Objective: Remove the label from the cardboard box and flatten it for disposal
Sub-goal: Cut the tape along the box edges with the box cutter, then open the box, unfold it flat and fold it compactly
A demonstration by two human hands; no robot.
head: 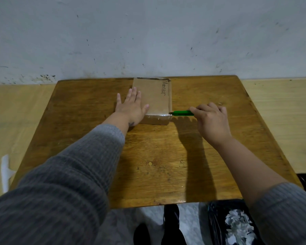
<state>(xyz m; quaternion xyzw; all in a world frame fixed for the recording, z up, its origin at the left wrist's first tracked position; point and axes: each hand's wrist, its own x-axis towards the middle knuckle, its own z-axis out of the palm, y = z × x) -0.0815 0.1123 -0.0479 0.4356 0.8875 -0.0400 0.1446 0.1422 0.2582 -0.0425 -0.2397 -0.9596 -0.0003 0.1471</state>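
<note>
Left hand [131, 106] is down flat, fingers [135, 93] spread wide and gripping nothing, palm pressing on the left side of the cardboard box [155, 99]. Grey ribbed sleeve [65, 167] runs back from that wrist toward the camera. The box lies at the far edge of the wooden counter [148, 156], close against the scuffed wall [148, 32]. Handwriting [164, 88] runs along its top face near the right edge. Its near end carries a shiny strip of clear tape [156, 118]. Just right of that near corner, a green cutter [181, 113], tip touching the box's taped corner. Whether a blade is out, too small to tell. Right hand [212, 119] has the cutter, fingers [201, 109] curled closed around its handle, wrist hovering over the counter. Down at the bottom right, below the counter edge, a black bag [217, 223] holds crumpled pale scraps [237, 225].
</note>
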